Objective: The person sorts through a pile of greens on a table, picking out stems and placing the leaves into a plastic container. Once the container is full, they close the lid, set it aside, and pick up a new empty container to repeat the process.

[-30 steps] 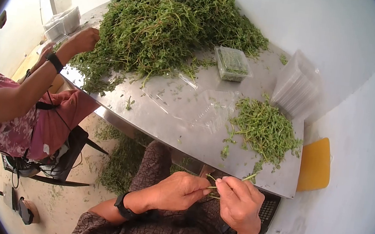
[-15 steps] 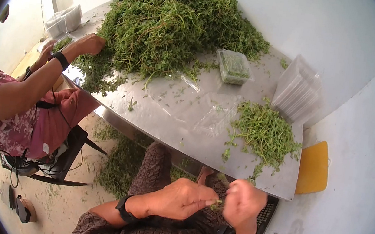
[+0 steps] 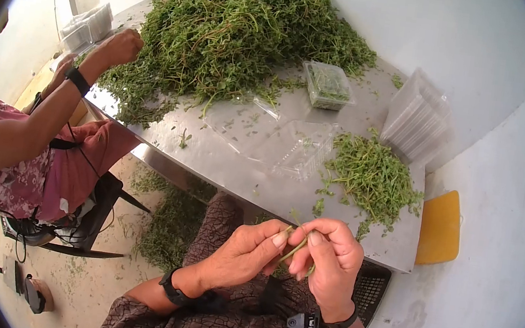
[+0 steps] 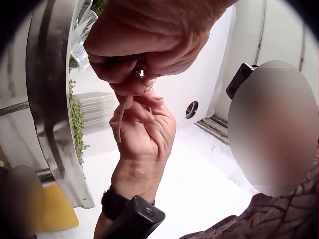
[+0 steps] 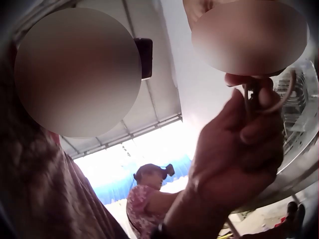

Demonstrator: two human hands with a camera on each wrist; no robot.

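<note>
In front of the lap, my left hand [image 3: 245,250] and my right hand [image 3: 334,259] meet, fingertips close together. Between them runs a thin green stem [image 3: 294,250], pinched between thumb and fingers on both sides. The left wrist view has a stem end [image 4: 120,122] hanging down past the fingers of my right hand [image 4: 144,129]. From the right wrist, the stem [image 5: 290,92] curves out beside the fingers. Just beyond the hands, a small heap of leafy green sprigs [image 3: 372,181] lies on the metal table [image 3: 222,169].
A large mound of greens [image 3: 245,37] covers the table's back. A filled clear box [image 3: 328,87], an open clear box [image 3: 301,146] and stacked clear containers [image 3: 417,117] stand nearer. At left another person [image 3: 23,141] reaches into the mound. A black crate [image 3: 370,292] sits below the right corner.
My right hand, blurred half a second ago, has come back to the left hand, and both have risen slightly with the stem between them. The other person's hand has shifted at the mound.
</note>
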